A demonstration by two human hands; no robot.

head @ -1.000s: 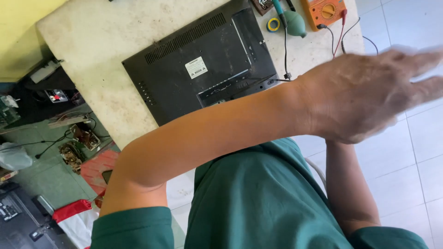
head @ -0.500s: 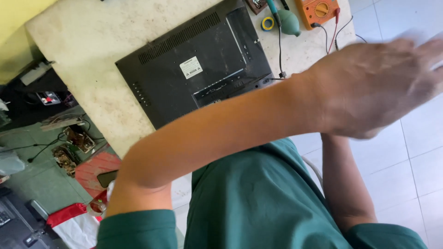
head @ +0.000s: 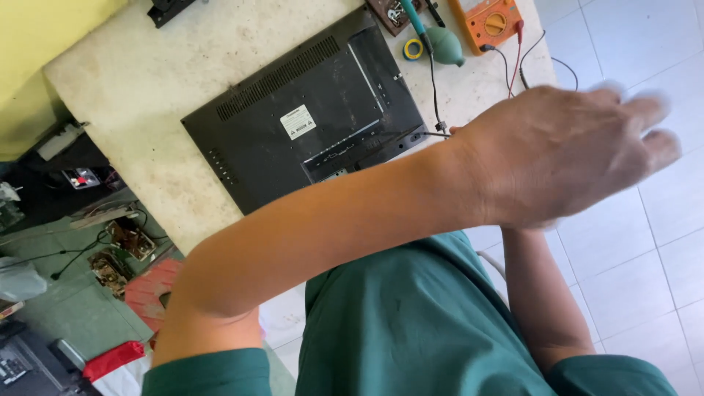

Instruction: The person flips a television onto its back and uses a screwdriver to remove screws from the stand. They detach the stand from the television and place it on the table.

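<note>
While the left hand [head: 565,150] hangs open and empty, lower it slowly beside the flat black monitor back [head: 308,121].

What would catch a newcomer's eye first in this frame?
The person's left hand fills the right side, blurred at the fingertips, its forearm crossing the picture over a green shirt. Behind it a black flat-screen monitor lies back-up on the pale worktable. An orange multimeter sits at the table's top right corner.
</note>
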